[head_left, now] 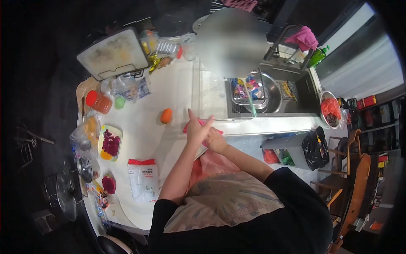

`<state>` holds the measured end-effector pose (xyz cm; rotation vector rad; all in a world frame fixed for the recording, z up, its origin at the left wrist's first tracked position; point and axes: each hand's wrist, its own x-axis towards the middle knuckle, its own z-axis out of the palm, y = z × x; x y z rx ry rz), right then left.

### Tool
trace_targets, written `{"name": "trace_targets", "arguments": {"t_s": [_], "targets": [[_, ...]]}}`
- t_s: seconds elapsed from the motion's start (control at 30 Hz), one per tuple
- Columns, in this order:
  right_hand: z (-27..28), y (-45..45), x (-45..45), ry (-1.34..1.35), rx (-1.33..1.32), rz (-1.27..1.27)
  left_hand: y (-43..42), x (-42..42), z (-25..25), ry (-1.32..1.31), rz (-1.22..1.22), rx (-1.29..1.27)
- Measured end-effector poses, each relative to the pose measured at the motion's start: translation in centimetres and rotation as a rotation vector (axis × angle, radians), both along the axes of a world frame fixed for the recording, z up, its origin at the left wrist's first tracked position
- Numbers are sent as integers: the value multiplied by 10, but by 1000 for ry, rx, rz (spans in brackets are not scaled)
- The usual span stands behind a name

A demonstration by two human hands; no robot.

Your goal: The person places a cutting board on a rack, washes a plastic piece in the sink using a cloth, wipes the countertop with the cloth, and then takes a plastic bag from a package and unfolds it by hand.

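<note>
My left hand (198, 131) is over the counter's front edge, with some fingers stretched out and apart. Against it, my right hand (216, 141) has its fingers curled round a pink cloth (185, 128). Parts of the cloth show on both sides of my left hand; the rest is hidden by the hands. An orange-red carrot-like piece (166, 115) lies on the white counter (169, 93), left of my hands.
At left are a tray (121, 137) of diced purple fruit, a red-lidded jar (99, 102), a dragon fruit half (109, 184) and a white packet (143, 180). A sink (302, 80) and metal bowl (330, 110) are at right. A bin (292, 148) stands below.
</note>
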<state>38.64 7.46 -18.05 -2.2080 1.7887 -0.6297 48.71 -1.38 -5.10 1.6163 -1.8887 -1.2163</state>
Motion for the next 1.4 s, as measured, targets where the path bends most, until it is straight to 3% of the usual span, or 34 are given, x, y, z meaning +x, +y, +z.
{"name": "trace_targets", "arguments": {"t_s": [0.13, 0.2, 0.23, 0.3, 0.37, 0.43, 0.57, 0.73, 0.87, 0.93, 1.0, 1.07, 1.1, 1.13, 1.17, 1.2, 1.27, 1.4], "targets": [[27, 2, -20, 44, 29, 77, -34, -30, -8, -38, 127, 287], [27, 2, -30, -38, -65, 103, -43, -29, -29, 577, 140, 683], [26, 4, -39, 2, -76, 114, -47, -31, -29, 561, 126, 688], [28, 9, -61, -24, -37, 97, -50, -35, -2, 459, 371, 716], [19, 16, -81, -51, 7, 90, -46, -3, -6, 514, 209, 626], [-10, 30, -109, -256, 56, -75, -26, 17, 25, 487, 243, 650], [14, 85, -197, -21, -120, -124, 20, 52, 71, 449, 328, 586], [67, 166, -322, 69, 114, -353, 59, 96, 76, 539, 401, 588], [41, 199, -441, 201, -77, -428, 79, 87, 76, 597, 524, 545], [30, 191, -473, 291, -78, -830, 84, 83, 74, 634, 567, 528], [37, 172, -481, 444, -167, -988, 87, 83, 80, 657, 597, 508], [79, 133, -434, -1278, -356, -1036, 96, 85, 89, 659, 625, 364], [99, 116, -391, -1198, -402, -1042, 99, 87, 94, 655, 612, 374], [47, 117, -384, -369, -486, -917, 99, 92, 100, 633, 625, 380], [45, 119, -357, -24, -232, -805, 99, 97, 105, 611, 632, 389], [15, 123, -340, 44, -107, -689, 99, 101, 107, 609, 603, 367], [40, 112, -289, 77, -242, -576, 98, 108, 104, 654, 636, 319], [11, 146, -362, 120, -246, -670, 100, 123, 119, 704, 655, 352]]}}
